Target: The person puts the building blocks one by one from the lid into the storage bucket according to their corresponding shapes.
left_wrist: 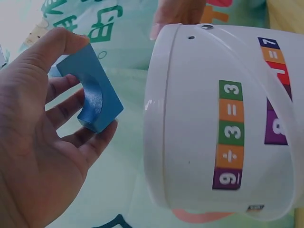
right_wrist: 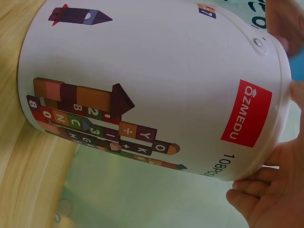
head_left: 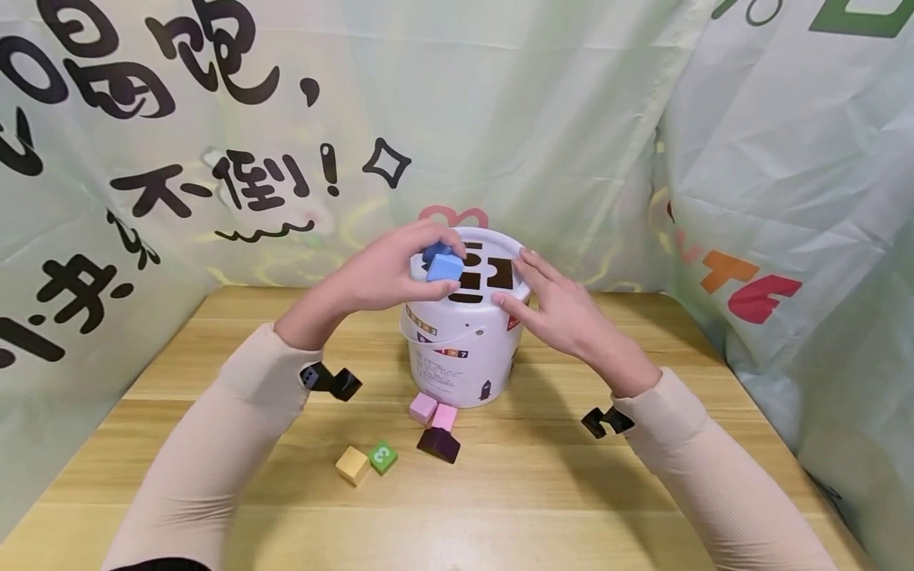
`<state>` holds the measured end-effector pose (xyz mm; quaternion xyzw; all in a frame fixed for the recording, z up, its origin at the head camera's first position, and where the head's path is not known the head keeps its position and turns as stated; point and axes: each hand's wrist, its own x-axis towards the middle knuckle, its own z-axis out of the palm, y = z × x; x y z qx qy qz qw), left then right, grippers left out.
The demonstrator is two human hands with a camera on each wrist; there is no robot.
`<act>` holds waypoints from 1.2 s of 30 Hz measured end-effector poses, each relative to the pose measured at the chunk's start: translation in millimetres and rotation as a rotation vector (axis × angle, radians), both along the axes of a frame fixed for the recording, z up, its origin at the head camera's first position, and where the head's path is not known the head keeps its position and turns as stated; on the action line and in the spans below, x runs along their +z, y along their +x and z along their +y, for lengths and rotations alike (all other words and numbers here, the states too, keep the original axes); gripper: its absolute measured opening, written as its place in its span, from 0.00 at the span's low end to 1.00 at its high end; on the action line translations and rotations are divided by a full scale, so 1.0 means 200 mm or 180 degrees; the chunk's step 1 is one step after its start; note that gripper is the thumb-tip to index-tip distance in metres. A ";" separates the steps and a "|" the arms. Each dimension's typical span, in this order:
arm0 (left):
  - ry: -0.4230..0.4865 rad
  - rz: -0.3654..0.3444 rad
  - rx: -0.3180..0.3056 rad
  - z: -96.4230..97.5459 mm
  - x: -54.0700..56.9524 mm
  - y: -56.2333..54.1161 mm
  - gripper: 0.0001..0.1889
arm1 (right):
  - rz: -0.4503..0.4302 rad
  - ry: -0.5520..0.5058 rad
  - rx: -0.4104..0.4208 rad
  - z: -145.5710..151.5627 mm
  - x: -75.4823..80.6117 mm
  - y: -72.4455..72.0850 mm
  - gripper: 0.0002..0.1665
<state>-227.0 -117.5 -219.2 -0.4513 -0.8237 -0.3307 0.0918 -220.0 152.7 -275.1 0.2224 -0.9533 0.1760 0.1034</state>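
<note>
Lying at lower centre, loose blocks (head_left: pixel 383 457) front the white bucket (head_left: pixel 462 361) mid-frame — there the left hand (head_left: pixel 389 268) pinches a blue arch block (head_left: pixel 446 268) over the lid (head_left: pixel 493 241), the right hand (head_left: pixel 564 313), fingers outstretched, touching its edge; printed cloth (head_left: pixel 535 119) hangs behind.

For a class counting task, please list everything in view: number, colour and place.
Table: one, light wood, below everything
Bucket: one, white, on the table
Lid: one, holed white, atop the bucket
Arch block: one, blue, over the lid
Pink blocks: two, pink, before the bucket
Dark block: one, blackish, by the pink
Yellow block: one, yellow, left foreground
Green block: one, green, beside the yellow
Cloth: pieces unclear, pale green, behind the table
Wrist devices: two, black, one per wrist
Sleeves: two, beige, both arms
Left hand: one, bare, gripping the arch block
Right hand: one, bare, touching the lid
</note>
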 end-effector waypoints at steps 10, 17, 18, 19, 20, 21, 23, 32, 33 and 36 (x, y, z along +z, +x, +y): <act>-0.0231 0.0087 -0.0006 0.16 0.04 -0.15 0.15 | -0.0034 0.0034 0.0014 0.01 0.00 0.00 0.50; -0.0403 -0.0025 0.0145 0.24 0.02 -0.24 0.19 | -0.0064 0.0077 0.0057 0.01 -0.01 0.00 0.50; -0.0405 -0.0059 0.0127 0.25 0.01 -0.25 0.19 | -0.0058 0.0061 0.0060 0.01 -0.01 0.00 0.50; -0.0407 -0.0096 0.0100 0.26 0.01 -0.25 0.19 | -0.0052 0.0048 0.0066 0.01 -0.01 0.00 0.50; -0.0403 -0.0139 0.0065 0.28 0.00 -0.26 0.19 | -0.0044 0.0041 0.0070 0.01 -0.01 0.00 0.50; -0.0401 -0.0193 0.0028 0.29 0.00 -0.27 0.19 | -0.0032 0.0032 0.0073 0.01 -0.01 0.00 0.50; -0.0416 -0.0255 -0.0003 0.30 -0.01 -0.29 0.19 | -0.0026 0.0017 0.0075 0.01 -0.01 0.00 0.50; -0.0368 -0.0443 -0.0154 0.37 -0.07 -0.32 0.18 | -0.0136 -0.0046 0.0062 0.02 -0.01 0.00 0.51; -0.0382 -0.0465 -0.0156 0.37 -0.08 -0.33 0.18 | -0.0154 -0.0053 0.0061 0.02 -0.01 0.01 0.51; -0.0491 -0.0500 -0.0108 0.37 -0.09 -0.33 0.19 | -0.0204 -0.0078 0.0057 0.02 -0.01 0.01 0.51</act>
